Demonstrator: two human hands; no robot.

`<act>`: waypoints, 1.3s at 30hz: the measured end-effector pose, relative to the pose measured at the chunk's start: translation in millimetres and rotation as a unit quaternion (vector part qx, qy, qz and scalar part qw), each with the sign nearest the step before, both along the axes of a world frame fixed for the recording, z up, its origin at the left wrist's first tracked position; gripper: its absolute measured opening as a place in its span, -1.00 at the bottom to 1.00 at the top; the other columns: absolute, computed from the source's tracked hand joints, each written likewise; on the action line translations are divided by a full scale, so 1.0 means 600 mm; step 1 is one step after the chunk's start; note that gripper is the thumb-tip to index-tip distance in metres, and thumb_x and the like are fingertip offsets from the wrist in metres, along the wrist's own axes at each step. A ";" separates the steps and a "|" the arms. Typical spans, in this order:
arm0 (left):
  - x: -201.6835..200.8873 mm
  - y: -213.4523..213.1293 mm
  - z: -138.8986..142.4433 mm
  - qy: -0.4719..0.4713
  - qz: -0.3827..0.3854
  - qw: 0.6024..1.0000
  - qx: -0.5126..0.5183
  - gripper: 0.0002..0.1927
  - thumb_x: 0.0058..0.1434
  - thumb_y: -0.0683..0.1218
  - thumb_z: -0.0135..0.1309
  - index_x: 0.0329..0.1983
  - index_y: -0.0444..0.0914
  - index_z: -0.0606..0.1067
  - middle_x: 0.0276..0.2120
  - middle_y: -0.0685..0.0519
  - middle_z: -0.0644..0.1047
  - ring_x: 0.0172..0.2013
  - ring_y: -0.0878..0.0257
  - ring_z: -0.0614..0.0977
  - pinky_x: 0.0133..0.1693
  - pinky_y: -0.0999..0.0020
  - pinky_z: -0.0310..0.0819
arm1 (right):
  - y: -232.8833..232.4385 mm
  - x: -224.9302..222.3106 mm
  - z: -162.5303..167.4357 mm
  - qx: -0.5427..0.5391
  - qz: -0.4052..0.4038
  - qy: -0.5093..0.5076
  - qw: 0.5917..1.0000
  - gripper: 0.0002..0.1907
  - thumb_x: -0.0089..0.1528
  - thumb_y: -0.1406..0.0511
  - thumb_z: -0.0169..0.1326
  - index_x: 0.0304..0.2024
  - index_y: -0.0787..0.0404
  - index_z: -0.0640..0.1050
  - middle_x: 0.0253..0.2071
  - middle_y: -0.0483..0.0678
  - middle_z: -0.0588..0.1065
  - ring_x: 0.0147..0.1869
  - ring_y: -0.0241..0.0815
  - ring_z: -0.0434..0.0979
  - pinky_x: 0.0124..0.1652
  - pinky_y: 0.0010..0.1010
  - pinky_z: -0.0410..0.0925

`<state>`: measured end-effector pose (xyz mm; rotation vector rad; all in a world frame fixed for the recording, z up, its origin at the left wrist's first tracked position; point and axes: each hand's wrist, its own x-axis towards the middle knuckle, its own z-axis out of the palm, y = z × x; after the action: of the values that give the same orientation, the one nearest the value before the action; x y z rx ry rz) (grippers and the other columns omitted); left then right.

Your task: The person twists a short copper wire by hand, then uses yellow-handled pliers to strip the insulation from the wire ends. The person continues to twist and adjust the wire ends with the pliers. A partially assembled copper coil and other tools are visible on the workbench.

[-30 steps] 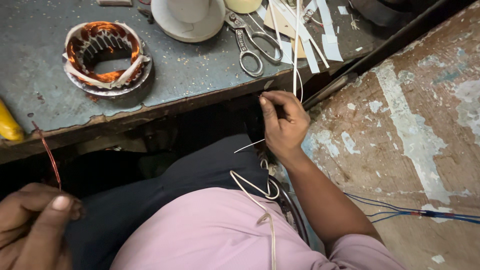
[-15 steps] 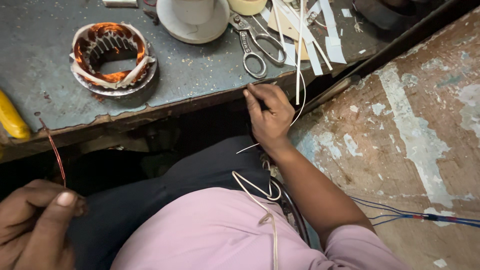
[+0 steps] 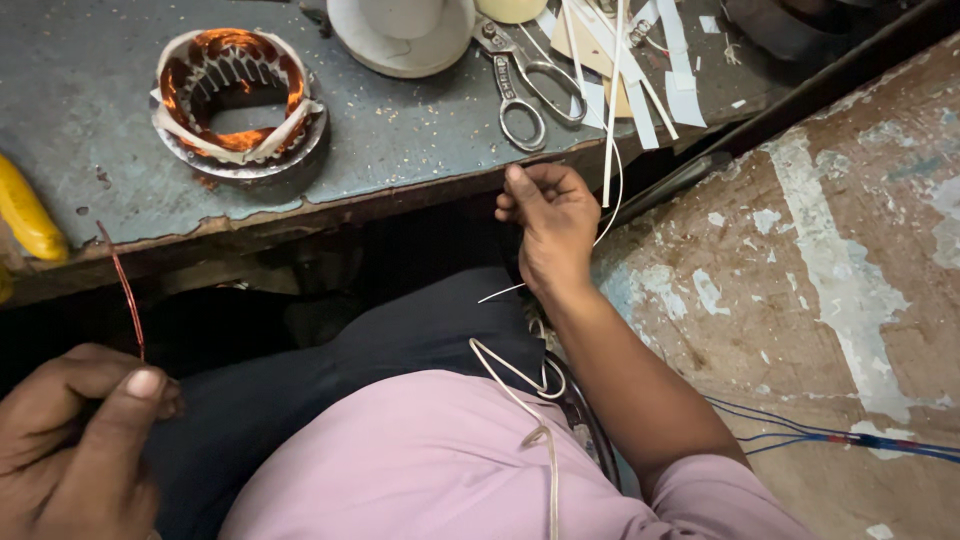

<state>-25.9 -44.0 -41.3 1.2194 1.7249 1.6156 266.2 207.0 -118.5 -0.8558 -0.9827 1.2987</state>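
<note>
My right hand (image 3: pixel 548 220) is closed around a thin white sleeve tube (image 3: pixel 612 120) at the bench edge; the tube runs up over the bench and curls below my wrist. My left hand (image 3: pixel 75 440), at the lower left, pinches a thin reddish copper wire (image 3: pixel 125 290) that rises toward the bench edge. A motor stator (image 3: pixel 238 100) with copper windings and white insulation paper lies on the grey bench (image 3: pixel 400 150) at upper left, apart from both hands. More white tubing (image 3: pixel 520 400) loops over my lap.
Scissors (image 3: pixel 530 85) lie on the bench beside white paper strips (image 3: pixel 650 70) and a white round object (image 3: pixel 400 35). A yellow handle (image 3: pixel 28 215) sits at the left edge. Blue and red wires (image 3: pixel 850 440) lie on the worn floor at right.
My right hand has lifted from below the bench edge up to it, drawing the white tube along. The left hand holds the copper wire much as before.
</note>
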 end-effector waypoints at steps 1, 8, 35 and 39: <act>0.000 -0.001 0.001 -0.001 -0.001 1.000 -0.003 -0.79 0.45 -0.34 0.00 -0.36 -0.41 0.43 -0.44 -0.10 0.53 -0.42 0.30 0.55 -0.21 0.49 0.46 | 0.002 -0.002 0.000 -0.003 0.000 0.003 1.000 -0.86 0.29 0.38 0.24 -0.22 0.30 0.53 -0.33 -0.02 0.56 -0.34 -0.25 0.58 -0.31 -0.43 0.49; -0.001 -0.005 -0.002 -0.018 -0.001 1.000 -0.005 -0.80 0.42 -0.36 0.00 -0.37 -0.41 0.44 -0.43 -0.09 0.53 -0.41 0.30 0.55 -0.21 0.50 0.46 | 0.007 -0.009 -0.001 0.005 -0.009 0.002 1.000 -0.85 0.28 0.38 0.25 -0.23 0.28 0.51 -0.34 -0.03 0.55 -0.33 -0.24 0.60 -0.30 -0.42 0.51; 0.018 -0.003 0.011 -0.029 0.033 0.999 -0.001 -0.84 0.41 -0.39 0.05 -0.34 -0.45 0.46 -0.41 -0.09 0.53 -0.40 0.32 0.54 -0.24 0.54 0.42 | 0.014 0.013 0.059 0.456 -0.106 -0.558 0.685 -0.68 0.22 0.52 0.18 -0.04 0.32 0.36 -0.18 0.12 0.41 -0.12 0.17 0.44 -0.12 -0.08 0.35; 0.017 -0.003 0.014 -0.017 0.025 1.000 -0.001 -0.84 0.40 -0.39 0.05 -0.35 -0.45 0.45 -0.41 -0.09 0.53 -0.40 0.32 0.55 -0.24 0.53 0.44 | 0.013 0.016 0.053 0.446 -0.114 -0.558 0.690 -0.69 0.23 0.52 0.16 -0.05 0.32 0.35 -0.21 0.12 0.39 -0.17 0.15 0.42 -0.16 -0.09 0.34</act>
<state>-15.7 -45.7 -32.7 1.1507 1.7485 1.6542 275.6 215.0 -86.9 -0.8730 -2.1158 -0.1953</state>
